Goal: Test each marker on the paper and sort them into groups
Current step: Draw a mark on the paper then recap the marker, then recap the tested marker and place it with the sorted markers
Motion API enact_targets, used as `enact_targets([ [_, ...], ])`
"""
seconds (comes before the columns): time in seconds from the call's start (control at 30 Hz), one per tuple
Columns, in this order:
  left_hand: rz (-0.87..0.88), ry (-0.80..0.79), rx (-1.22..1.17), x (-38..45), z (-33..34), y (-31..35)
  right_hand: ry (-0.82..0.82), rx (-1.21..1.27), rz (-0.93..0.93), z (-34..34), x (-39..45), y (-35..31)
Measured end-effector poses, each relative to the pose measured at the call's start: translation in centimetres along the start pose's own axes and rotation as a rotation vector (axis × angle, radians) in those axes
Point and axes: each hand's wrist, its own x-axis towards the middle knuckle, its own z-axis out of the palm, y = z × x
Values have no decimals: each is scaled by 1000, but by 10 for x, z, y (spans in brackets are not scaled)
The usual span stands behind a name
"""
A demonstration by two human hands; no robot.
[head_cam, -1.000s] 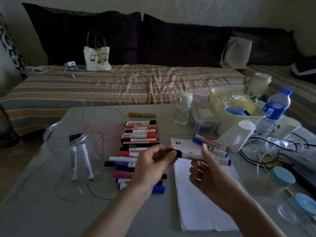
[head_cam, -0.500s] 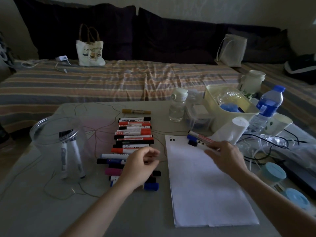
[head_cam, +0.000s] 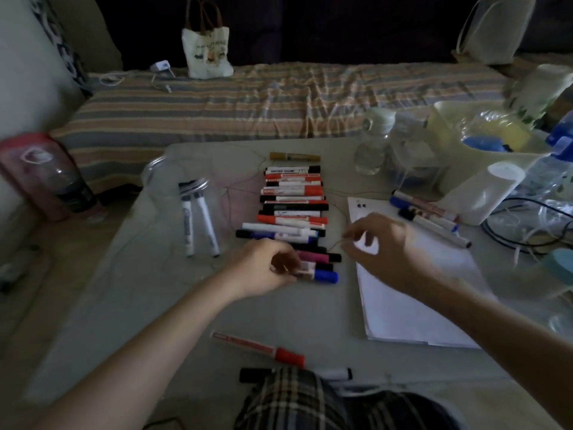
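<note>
A row of several markers [head_cam: 293,209] lies side by side in the middle of the table. My left hand [head_cam: 263,268] is at the near end of the row, its fingers pinching the blue-capped marker [head_cam: 319,275]. My right hand [head_cam: 381,246] hovers over the left edge of the white paper [head_cam: 412,293], fingers loosely spread, holding nothing. Three markers [head_cam: 431,220] lie at the paper's far right corner. A clear jar [head_cam: 186,193] on the left holds two white markers [head_cam: 198,221]. A red marker [head_cam: 260,347] and a black-capped one [head_cam: 338,374] lie near the front edge.
A cream basket [head_cam: 483,150], a small clear bottle [head_cam: 372,144], a white cup [head_cam: 483,193], black cables [head_cam: 521,231] and teal lids [head_cam: 561,265] crowd the right side. A red-labelled bottle [head_cam: 46,175] stands off the table's left. A striped sofa with a tote bag [head_cam: 207,48] lies behind.
My right hand left the markers at the paper's far corner and drew back towards the row. My left hand dropped onto the blue-capped marker. The view tilted down.
</note>
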Motion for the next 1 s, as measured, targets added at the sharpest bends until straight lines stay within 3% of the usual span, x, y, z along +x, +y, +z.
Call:
enact_targets([
  [0.1,-20,-85,126,-29,-13,-11,-326,83,-22,5,-9,-54],
  [0.2,-91,-167,237,-61,-27,-16,-539,89,-42,14,-13,-82],
  [0.37,-195,-251,541,-92,-31,-25,-681,124,-44,40,-6,-110],
  [0.53,-114,-164,567,-93,-24,-39,-749,59,-24,65,-2,-120],
  [0.7,-92,-17,308,-76,-24,-42,-693,22,27,71,-1,-118],
  [0.87,-51,324,-293,-51,-25,-22,-481,283,250,21,7,-88],
  [1.0,-87,229,-566,-26,-6,4,-214,770,633,-31,3,-56],
])
